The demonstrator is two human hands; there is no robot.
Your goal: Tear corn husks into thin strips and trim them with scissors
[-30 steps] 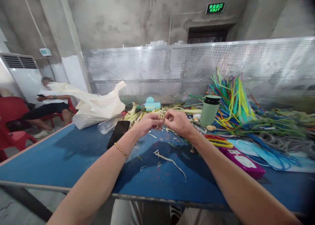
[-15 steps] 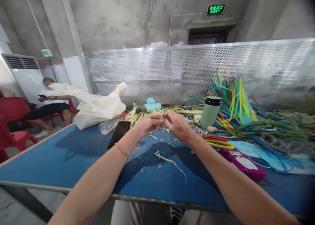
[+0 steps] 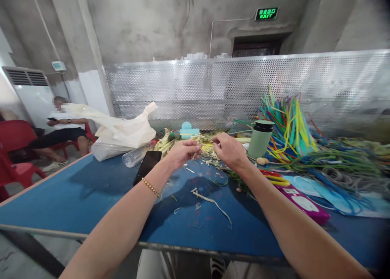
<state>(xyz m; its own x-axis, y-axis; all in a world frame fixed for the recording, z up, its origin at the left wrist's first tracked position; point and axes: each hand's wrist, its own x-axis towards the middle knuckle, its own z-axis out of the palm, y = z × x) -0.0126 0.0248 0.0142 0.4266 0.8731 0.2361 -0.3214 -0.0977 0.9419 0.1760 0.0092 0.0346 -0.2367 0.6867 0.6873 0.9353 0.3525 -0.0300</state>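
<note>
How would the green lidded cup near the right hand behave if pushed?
It may tip if pushed near the top: the green lidded cup stands upright and is taller than wide. Once over, it would probably roll, given its rounded sides. Weight is hard to judge, since the opaque wall hides any contents.

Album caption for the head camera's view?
Left hand and right hand, slightly apart over a blue table with pale scraps.

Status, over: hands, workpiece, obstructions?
Left hand pinching a small piece, details unclear. Right hand apart, grip unclear. Pale scraps nearby; green tumbler beside right hand.
</note>
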